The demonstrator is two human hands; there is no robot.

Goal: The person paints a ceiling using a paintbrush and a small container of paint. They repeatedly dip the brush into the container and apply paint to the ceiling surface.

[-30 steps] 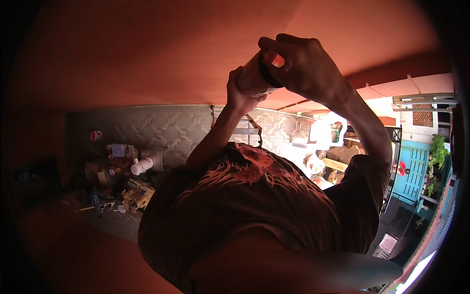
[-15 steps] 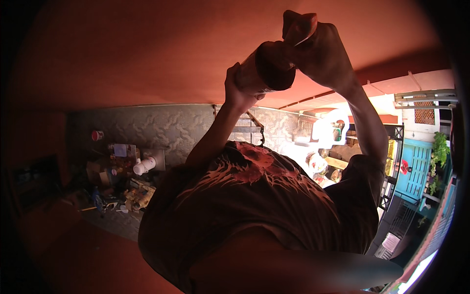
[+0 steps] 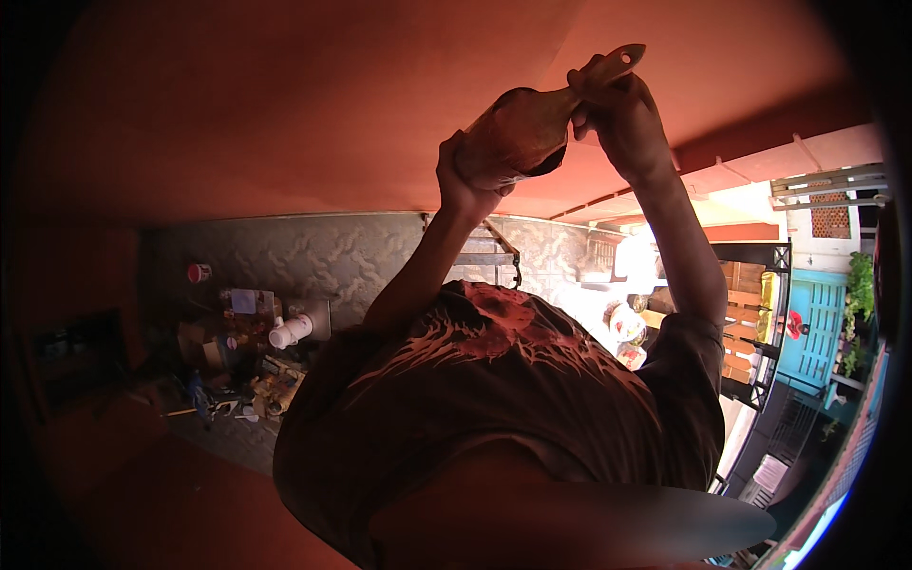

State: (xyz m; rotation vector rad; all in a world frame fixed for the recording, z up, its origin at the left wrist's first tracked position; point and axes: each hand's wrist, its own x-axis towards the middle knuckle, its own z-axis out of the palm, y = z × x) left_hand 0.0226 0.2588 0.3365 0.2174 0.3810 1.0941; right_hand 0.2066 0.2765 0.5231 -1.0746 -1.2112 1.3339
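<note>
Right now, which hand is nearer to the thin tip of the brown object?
Right. The right hand grips the brown object just below its thin tip; the left hand holds the wide end, farther from the tip.

ceiling [image 3: 285,104]: orange-red | shirt [image 3: 494,408]: dark, pale print | door [image 3: 819,328]: turquoise

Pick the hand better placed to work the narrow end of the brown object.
Probably right: right hand wraps the narrow end; left hand only braces the brown object at its wide body.
</note>
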